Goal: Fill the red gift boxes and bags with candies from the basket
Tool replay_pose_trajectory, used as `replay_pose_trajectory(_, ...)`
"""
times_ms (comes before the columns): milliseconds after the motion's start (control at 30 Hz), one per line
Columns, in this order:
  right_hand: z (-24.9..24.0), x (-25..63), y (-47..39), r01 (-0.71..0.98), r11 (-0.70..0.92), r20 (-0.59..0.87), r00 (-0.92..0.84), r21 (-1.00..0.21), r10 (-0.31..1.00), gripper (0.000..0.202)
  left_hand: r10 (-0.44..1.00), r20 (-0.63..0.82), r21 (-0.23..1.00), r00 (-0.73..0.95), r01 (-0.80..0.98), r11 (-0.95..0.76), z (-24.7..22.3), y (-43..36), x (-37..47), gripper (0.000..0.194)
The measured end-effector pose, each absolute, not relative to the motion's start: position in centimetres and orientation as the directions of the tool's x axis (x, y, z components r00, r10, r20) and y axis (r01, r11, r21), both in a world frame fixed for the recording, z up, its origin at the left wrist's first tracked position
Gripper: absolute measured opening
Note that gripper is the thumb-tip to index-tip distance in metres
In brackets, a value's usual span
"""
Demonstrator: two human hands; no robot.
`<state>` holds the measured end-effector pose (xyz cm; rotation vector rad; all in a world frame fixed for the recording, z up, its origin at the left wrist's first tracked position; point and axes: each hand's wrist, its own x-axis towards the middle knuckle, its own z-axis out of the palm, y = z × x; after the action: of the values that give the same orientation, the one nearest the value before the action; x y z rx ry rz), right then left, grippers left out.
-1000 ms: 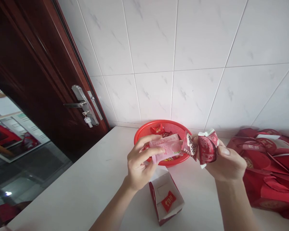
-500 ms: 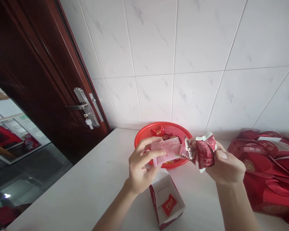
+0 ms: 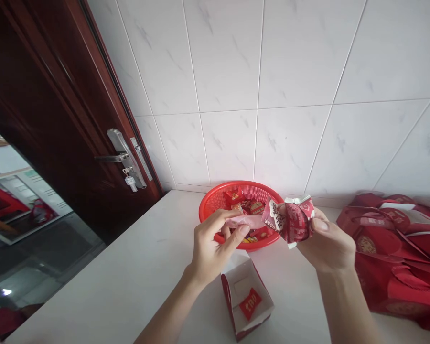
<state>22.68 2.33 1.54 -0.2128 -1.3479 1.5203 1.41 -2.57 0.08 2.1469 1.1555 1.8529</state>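
My left hand (image 3: 215, 246) pinches a pink wrapped candy (image 3: 249, 221) between thumb and fingers, seen nearly edge-on. Opposite it, my right hand (image 3: 327, 241) is closed on several wrapped candies, among them a dark red one (image 3: 297, 220) with pale crimped ends and a brown-red one with white lettering (image 3: 273, 215). Both hands are above the front of a red plastic basket (image 3: 208, 199) with more wrapped candies inside. Below them an open box (image 3: 263, 308), white inside and red outside, holds one small red packet (image 3: 250, 303).
Several red gift boxes (image 3: 390, 282) with handles are crowded together at the right of the white table (image 3: 136, 267). A tiled wall (image 3: 225, 86) rises behind the basket. At left stands a dark wooden door (image 3: 57, 86), with keys (image 3: 130, 180) hanging from its lock.
My left hand has turned the pink candy from flat-facing to nearly edge-on. The right hand with its candies has shifted slightly left, and more of the basket's contents show.
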Motion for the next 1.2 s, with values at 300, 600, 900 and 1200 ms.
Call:
replay_pose_trajectory(300,1.3,22.2,2.6,-0.573,0.047,0.377,-0.473,-0.818,0.797,0.025,0.796,0.600,0.776,-0.080,0.297,-0.556,0.2,-2.8,1.4,0.032)
replay_pose_trajectory(600,1.6,22.4,2.5,-0.541,0.066,0.357,-0.453,-0.839,0.817,0.021,0.875,0.483,0.846,-0.022,0.268,-0.461,0.4,-2.8,0.3,0.038)
replay_pose_trajectory(900,1.9,23.0,2.2,-0.473,0.119,0.353,-0.444,-0.873,0.824,0.013,0.900,0.184,0.768,0.395,0.513,-0.383,2.4,-3.3,-1.3,0.024)
replay_pose_trajectory(1200,2.5,23.1,1.5,-0.241,0.128,0.262,-0.688,-0.962,0.676,0.010,0.942,0.134,0.657,0.307,0.685,-0.316,2.8,-3.5,-2.1,0.030)
